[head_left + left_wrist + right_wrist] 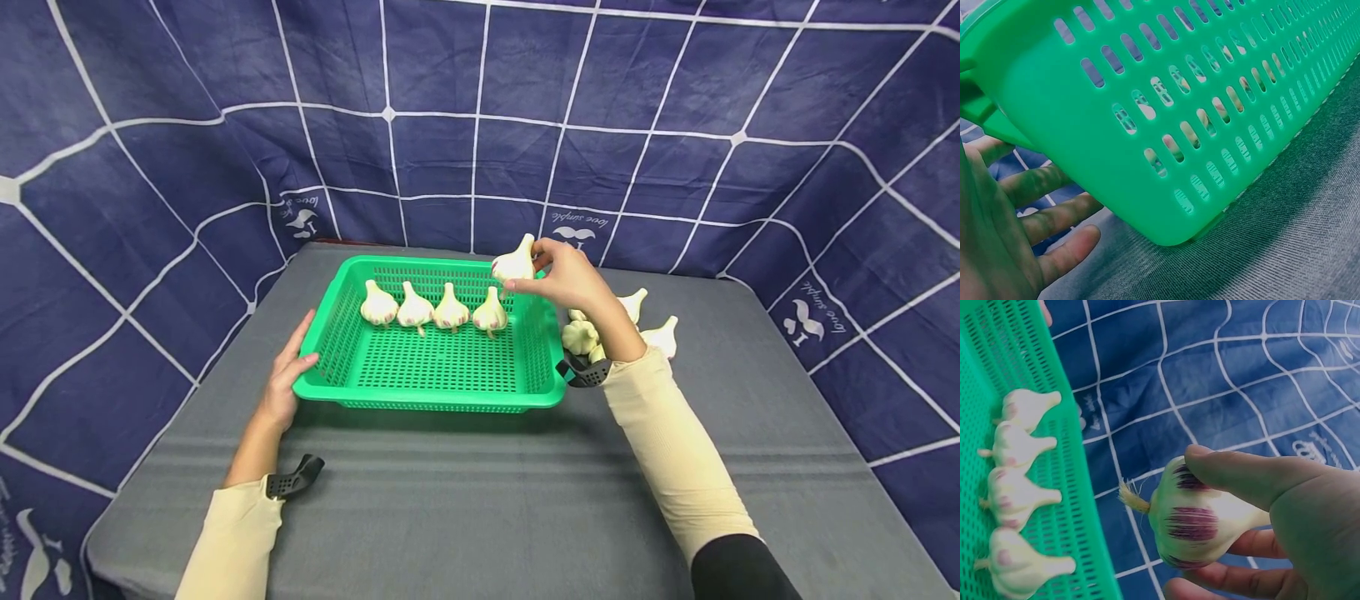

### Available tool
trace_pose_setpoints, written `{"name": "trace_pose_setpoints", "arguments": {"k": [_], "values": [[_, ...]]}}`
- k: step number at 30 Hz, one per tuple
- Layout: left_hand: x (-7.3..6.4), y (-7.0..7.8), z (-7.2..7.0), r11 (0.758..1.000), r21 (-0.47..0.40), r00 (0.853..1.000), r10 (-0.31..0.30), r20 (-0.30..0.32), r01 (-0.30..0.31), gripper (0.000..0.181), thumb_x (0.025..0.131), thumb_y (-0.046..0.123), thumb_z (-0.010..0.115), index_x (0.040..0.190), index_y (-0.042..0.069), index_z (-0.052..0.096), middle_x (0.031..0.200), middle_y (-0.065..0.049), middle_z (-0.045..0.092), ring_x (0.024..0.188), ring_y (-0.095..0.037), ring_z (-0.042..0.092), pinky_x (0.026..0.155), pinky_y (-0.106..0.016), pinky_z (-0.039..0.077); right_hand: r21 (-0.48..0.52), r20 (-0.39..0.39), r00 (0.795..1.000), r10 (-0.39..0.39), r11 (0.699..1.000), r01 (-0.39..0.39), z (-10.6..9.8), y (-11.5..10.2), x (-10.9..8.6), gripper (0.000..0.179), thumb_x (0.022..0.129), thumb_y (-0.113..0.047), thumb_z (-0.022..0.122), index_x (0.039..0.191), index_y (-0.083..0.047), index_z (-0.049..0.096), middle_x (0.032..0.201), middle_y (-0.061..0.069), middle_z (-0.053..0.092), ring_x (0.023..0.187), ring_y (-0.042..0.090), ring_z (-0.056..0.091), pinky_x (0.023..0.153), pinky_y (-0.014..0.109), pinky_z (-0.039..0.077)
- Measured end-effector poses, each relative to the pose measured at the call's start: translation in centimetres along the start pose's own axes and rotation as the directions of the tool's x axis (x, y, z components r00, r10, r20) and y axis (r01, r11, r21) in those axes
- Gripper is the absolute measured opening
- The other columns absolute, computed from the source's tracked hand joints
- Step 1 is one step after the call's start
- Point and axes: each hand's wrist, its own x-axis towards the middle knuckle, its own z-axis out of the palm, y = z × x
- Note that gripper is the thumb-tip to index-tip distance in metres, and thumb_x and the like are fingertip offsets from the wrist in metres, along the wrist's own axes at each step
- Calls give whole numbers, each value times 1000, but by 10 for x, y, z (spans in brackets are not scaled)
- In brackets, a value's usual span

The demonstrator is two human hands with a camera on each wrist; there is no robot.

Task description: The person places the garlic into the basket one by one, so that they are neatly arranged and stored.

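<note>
A green plastic basket (442, 398) stands on the grey tabletop, with several garlic bulbs (452, 310) lined up inside it along the far side. My right hand (566, 275) holds another garlic bulb (1188, 515) between thumb and fingers, above the basket's far right corner. Purple streaks and a rooty end show on this bulb in the right wrist view. At the basket's left side, my left hand (285, 379) touches the rim. In the left wrist view its fingers (1057, 219) are spread and fairly straight beside the basket's outer wall.
More garlic bulbs (581, 337) lie on the table (465, 500) right of the basket, partly hidden by my right forearm. A blue cloth with white grid lines (435, 158) hangs behind the table and along both sides.
</note>
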Motion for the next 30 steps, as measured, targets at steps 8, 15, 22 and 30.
{"name": "trace_pose_setpoints", "arguments": {"k": [8,15,22,30], "values": [[-3,-1,-4,1000,1,1000,-3,-8,3,64,94,3,37,156,4,24,150,-3,36,119,-7,43,97,-15,33,44,36,999,3,999,-5,11,-17,17,55,77,-45,81,114,-9,62,104,11,67,91,25,60,78,39,48],[-5,-2,-5,1000,-4,1000,-6,-10,6,64,94,3,37,156,5,24,145,2,40,117,-8,45,96,-15,35,159,53,998,-33,987,24,35,-13,39,48,80,-36,81,112,-4,63,98,13,69,84,24,64,68,32,52],[-4,-4,0,999,-18,999,-31,10,31,65,93,2,37,157,5,22,150,-9,34,114,-10,48,94,-17,38,147,102,995,5,989,-20,53,-9,50,53,80,-40,81,115,-5,62,102,13,68,89,26,64,75,36,52],[2,0,-2,999,44,1000,9,4,-10,68,90,1,39,156,2,24,160,-19,19,132,-7,33,103,-15,27,94,103,994,-33,995,23,63,-34,62,56,80,-45,79,118,-8,62,106,10,67,98,24,62,83,38,49]]}}
